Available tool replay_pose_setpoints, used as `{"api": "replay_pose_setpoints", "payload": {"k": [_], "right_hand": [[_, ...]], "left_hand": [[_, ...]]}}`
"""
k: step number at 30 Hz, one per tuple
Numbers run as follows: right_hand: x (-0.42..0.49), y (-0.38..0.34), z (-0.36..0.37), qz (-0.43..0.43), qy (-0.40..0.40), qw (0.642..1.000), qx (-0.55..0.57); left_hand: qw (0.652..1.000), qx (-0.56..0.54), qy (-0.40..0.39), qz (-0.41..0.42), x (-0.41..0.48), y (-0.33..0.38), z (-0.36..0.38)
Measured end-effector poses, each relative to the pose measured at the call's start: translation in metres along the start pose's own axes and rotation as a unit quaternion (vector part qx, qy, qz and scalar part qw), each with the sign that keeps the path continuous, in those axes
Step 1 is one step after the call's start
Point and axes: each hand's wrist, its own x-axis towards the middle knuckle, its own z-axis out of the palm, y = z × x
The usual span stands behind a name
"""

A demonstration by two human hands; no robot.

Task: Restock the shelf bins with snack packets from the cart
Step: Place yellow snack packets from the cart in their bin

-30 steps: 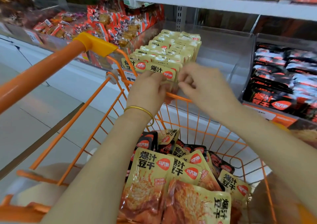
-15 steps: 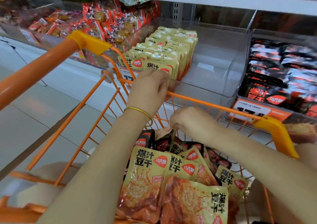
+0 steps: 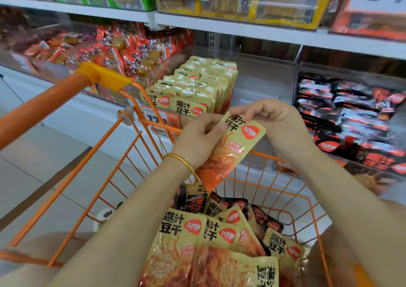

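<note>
Right now, from your head view, both hands hold one yellow snack packet just above the orange cart, at its far rim and in front of the clear shelf bin. Your left hand curls round its left edge, thumb pressed on the front. Your right hand pinches the top corner. Matching packets stand upright in rows in the bin, and loose packets lie piled in the cart.

Orange cart; yellow packets with red badges and black lettering; black-and-red packets in the right bin; gold bangle.
</note>
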Motion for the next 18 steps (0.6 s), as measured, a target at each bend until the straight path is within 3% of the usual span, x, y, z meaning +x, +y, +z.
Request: {"api": "replay_pose_setpoints", "payload": {"k": [3,5,9,12,15,18], "right_hand": [[0.004,-0.001,0.007,0.062,0.096,0.992,0.059],[0.01,-0.001,0.008,0.117,0.1,0.982,0.109],[0.026,-0.003,0.016,0.113,0.046,0.988,-0.093],[0.064,0.011,0.007,0.122,0.177,0.969,-0.125],[0.108,0.039,-0.007,0.165,0.325,0.92,-0.145],[0.134,0.064,-0.022,0.231,0.398,0.872,-0.166]], "left_hand": [[0.992,-0.101,0.06,-0.051,0.01,0.008,0.0],[0.985,-0.108,0.119,-0.061,0.026,0.01,0.0],[0.98,-0.087,0.179,-0.032,0.062,0.019,0.005],[0.978,0.117,0.161,0.069,0.073,0.009,0.007],[0.909,0.384,0.103,0.126,0.073,-0.025,0.004],[0.864,0.486,0.066,0.116,0.07,-0.047,0.003]]}}
